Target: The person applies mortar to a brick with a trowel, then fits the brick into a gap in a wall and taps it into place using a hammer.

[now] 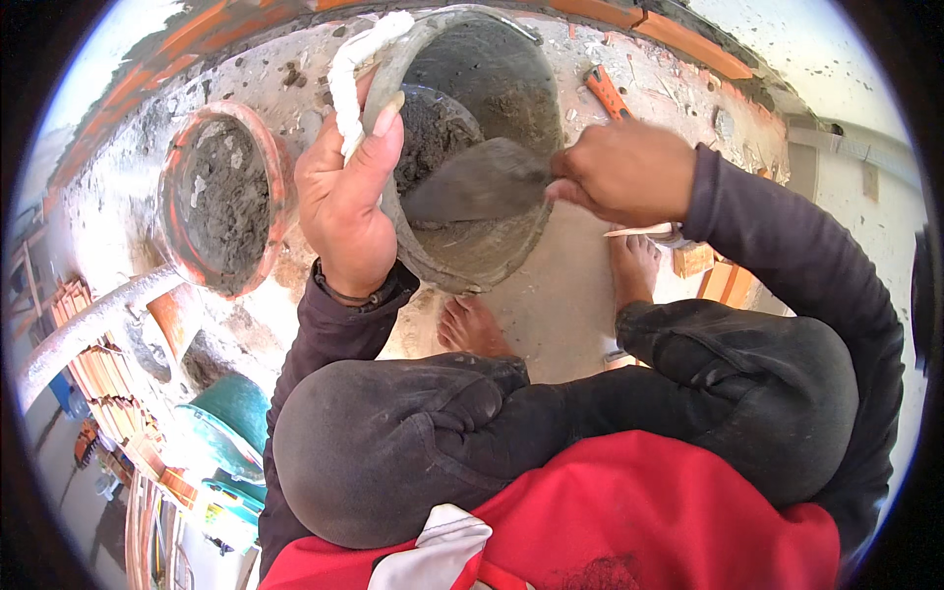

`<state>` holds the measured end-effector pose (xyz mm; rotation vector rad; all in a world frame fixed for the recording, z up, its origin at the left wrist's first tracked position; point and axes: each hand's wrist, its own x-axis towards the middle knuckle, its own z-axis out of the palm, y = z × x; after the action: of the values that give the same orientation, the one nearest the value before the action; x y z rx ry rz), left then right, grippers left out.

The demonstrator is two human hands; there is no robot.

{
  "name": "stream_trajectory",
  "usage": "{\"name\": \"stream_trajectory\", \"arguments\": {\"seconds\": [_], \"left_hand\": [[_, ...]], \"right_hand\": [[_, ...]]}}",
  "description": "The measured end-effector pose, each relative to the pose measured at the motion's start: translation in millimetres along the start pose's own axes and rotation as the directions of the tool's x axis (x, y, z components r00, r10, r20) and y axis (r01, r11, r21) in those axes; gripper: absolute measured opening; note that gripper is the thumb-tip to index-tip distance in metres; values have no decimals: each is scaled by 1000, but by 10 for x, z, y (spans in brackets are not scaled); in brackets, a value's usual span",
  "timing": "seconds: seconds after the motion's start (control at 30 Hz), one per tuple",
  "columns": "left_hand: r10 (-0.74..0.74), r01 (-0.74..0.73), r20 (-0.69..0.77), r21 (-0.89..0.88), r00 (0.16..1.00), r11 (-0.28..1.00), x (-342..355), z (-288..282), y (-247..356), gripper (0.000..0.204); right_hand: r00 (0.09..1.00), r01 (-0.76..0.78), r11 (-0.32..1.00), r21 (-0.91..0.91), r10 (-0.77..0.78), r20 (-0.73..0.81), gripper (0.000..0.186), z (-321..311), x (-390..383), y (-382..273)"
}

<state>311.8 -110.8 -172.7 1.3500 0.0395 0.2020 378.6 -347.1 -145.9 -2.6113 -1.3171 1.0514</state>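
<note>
My left hand [349,197] grips the rim of a tilted grey bucket [462,261] beside its white wrapped handle [349,74]. Inside, dark wet mortar [428,128] lies heaped in what looks like a smaller container. My right hand [619,172] is closed on a motion-blurred trowel [477,182], its blade down in the bucket. An orange-handled tool [605,90] lies just beyond my right hand. To the left stands a red-orange bucket [281,162] holding grey mortar [226,206].
My bare feet are below the bucket. Wooden blocks [693,259] lie right of my right foot. A pale pipe [93,329], stacked orange slats [103,383] and green containers [216,423] are at lower left. Orange bricks [688,44] line the wall base at the far edge.
</note>
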Motion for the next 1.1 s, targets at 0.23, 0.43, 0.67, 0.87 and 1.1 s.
{"name": "stream_trajectory", "arguments": {"seconds": [0.23,0.43,0.67,0.87,1.1], "left_hand": [[-10,9,-28,-45,1000,999,-28,42,32,42],[-37,26,-85,-132,996,991,-42,120,-19,41],[-11,3,-137,-57,991,998,-22,-7,33,41],[-84,45,-147,-246,986,968,3,48,-17,45],[-225,176,-139,-298,964,938,3,-55,42,54]], "right_hand": [[987,-88,974,-210,56,-154,32,-252,-93,186],[997,81,985,152,-79,-25,37,143,47,147],[978,202,867,456,-204,-45,33,247,-15,374],[955,175,928,328,-79,-287,25,472,-381,793],[979,71,898,435,21,-203,22,66,-1195,1165]]}}
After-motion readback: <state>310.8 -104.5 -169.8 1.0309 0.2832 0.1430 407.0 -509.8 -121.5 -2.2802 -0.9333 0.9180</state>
